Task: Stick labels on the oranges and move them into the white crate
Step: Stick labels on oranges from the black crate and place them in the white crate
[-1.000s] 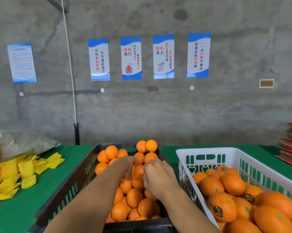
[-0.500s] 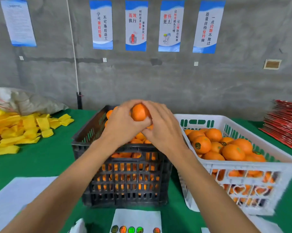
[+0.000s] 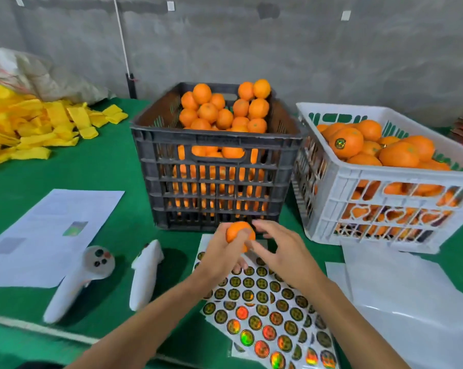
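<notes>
Left hand point(image 3: 219, 258) grasps one orange point(image 3: 239, 233) in curled fingers, held above the far edge of the sticker sheet point(image 3: 267, 312). Right hand point(image 3: 283, 253) sits just at the orange's 3 o'clock, fingers loosely spread, holding nothing I can make out. Stickers lie at 6 o'clock from the fruit, right hand nearer them; the orange is round, no long axis. I judge a label pick comes next. Black crate point(image 3: 214, 166) at 12 o'clock, heaped with unlabelled oranges. White crate point(image 3: 401, 182) at 2 o'clock, well filled, one labelled orange point(image 3: 346, 142) showing
</notes>
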